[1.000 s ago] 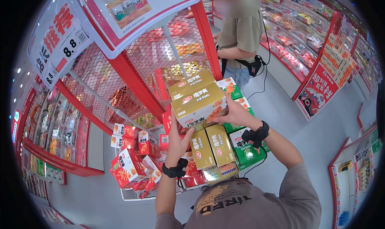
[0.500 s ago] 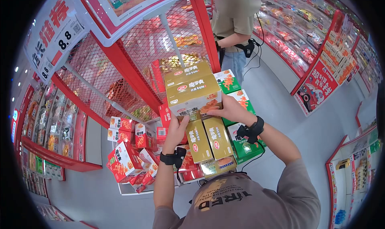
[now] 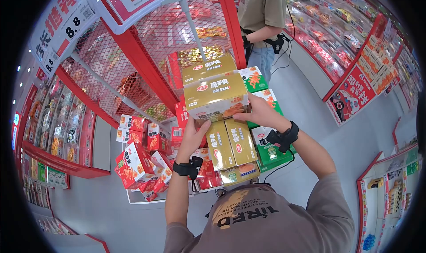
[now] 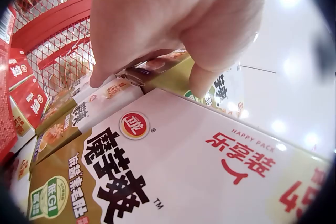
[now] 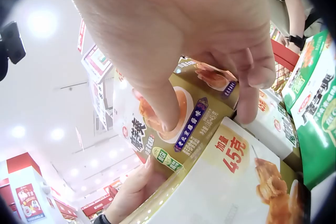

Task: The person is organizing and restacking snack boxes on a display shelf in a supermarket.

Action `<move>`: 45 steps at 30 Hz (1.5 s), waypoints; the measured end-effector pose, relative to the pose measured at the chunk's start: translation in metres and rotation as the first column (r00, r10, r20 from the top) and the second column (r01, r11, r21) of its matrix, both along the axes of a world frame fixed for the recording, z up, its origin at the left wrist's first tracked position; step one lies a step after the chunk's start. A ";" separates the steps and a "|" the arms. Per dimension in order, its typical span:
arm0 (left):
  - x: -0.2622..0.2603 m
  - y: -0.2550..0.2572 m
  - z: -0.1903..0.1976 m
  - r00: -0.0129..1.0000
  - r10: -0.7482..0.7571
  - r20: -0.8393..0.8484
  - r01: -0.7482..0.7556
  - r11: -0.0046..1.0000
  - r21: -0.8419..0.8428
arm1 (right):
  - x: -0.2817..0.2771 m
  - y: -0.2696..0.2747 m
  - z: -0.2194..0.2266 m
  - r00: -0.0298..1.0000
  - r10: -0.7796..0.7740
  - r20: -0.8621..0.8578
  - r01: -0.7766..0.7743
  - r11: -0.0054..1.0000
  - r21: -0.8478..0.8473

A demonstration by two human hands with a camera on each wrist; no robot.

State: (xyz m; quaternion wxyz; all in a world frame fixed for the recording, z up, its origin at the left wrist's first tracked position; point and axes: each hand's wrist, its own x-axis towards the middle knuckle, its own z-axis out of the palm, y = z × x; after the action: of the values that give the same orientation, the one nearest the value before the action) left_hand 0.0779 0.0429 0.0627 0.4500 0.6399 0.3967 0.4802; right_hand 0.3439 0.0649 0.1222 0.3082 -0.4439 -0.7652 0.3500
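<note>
Both hands, left hand (image 3: 194,135) and right hand (image 3: 257,113), grip the gold box (image 3: 216,98), level, long axis left-right.

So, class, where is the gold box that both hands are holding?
In the head view the gold box sits centre frame, held between the left hand and right hand, above the flat gold boxes and left of the green boxes.
</note>
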 end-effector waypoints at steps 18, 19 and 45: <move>0.009 0.009 0.005 0.993 0.112 0.021 -0.113 0.993 0.027 | -0.005 0.005 -0.004 0.997 -0.031 0.077 0.025 0.996 0.081; 0.008 0.007 0.004 0.993 0.119 -0.013 -0.118 0.992 0.033 | -0.003 0.004 -0.002 0.997 -0.011 0.080 0.008 0.999 0.045; 0.007 -0.038 0.024 0.999 0.036 0.012 -0.032 0.969 -0.245 | 0.013 -0.028 0.001 0.986 0.039 0.165 -0.009 0.984 -0.178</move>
State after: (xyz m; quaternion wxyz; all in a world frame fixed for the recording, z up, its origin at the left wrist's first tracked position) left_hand 0.0851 0.0044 0.0869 0.5206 0.5686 0.4601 0.4404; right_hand 0.3573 0.0366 0.1234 0.1979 -0.4880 -0.7597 0.3816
